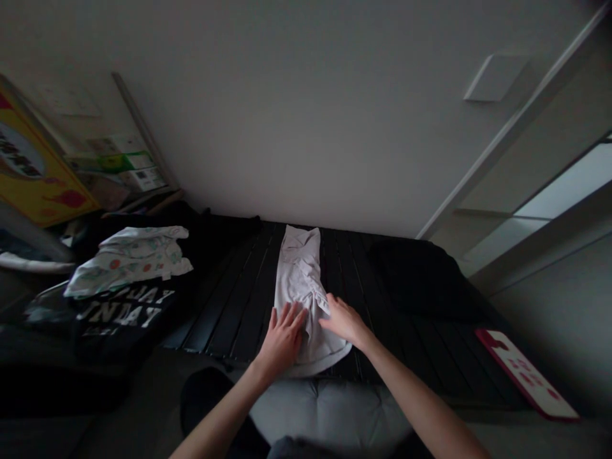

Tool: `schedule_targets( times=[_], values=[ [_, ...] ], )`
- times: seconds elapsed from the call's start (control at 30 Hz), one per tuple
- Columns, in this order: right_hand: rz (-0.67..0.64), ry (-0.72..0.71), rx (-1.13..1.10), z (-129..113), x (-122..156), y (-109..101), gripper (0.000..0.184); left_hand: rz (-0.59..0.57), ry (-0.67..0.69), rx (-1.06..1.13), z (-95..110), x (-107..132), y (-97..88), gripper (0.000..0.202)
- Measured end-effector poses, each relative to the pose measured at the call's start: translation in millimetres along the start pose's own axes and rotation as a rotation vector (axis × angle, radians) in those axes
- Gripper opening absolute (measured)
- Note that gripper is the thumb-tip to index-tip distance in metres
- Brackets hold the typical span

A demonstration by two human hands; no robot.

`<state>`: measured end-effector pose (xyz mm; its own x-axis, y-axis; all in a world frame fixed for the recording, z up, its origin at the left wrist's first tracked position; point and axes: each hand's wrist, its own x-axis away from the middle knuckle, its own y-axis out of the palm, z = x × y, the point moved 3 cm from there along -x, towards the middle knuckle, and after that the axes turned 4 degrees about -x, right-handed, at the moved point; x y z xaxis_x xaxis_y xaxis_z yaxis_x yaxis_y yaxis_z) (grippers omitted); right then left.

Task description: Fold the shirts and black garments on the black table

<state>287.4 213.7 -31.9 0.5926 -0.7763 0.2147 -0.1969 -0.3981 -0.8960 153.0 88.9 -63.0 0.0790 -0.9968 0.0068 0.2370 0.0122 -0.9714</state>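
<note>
Hands, two, both open, neither gripping: the left hand (282,341) is lying with fingers spread on the near part of the garment, and the right hand (344,320) is resting its fingers across a fold.

Garment, one: a pale grey folded garment (299,280) is lying lengthwise on a black slatted surface (229,312), between the hands and the wall.

Other garments, two, to the left: a white patterned garment (129,261) is lying over a black garment with white lettering (119,312).

Cushion, one: a grey cushion (325,411) is sitting below the hands.

Card, one: a red-and-white card (526,376) is lying at right.

Board, one: a yellow printed board (33,166) is leaning at far left.
</note>
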Motion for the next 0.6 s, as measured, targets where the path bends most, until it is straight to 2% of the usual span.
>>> schedule_targets(
  times=[0.07,0.13,0.23,0.3,0.37,0.5,0.6],
  values=[
    [0.069,-0.002,0.039,-7,16,-3,0.031,-0.024,0.037,0.005,4,10,-0.7,0.054],
    [0.209,-0.052,0.049,-20,29,-7,0.03,-0.034,0.056,0.005,6,18,-1.5,0.053],
    [0.354,-0.243,0.063,-47,49,-1,0.03,-0.035,0.083,0.002,8,30,-3.5,0.049],
    [0.335,-0.354,0.075,-61,60,13,0.033,-0.036,0.125,0.004,8,40,-5.8,0.047],
    [0.269,-0.394,0.052,-64,69,27,0.038,-0.05,0.178,0.013,5,50,-9.0,0.046],
    [0.156,-0.429,-0.098,-47,78,33,0.051,-0.096,0.235,0.051,-9,68,-15.1,0.058],
    [0.061,-0.513,-0.109,-27,77,29,0.078,-0.092,0.202,0.03,-22,70,-14.6,0.076]
  ],
)
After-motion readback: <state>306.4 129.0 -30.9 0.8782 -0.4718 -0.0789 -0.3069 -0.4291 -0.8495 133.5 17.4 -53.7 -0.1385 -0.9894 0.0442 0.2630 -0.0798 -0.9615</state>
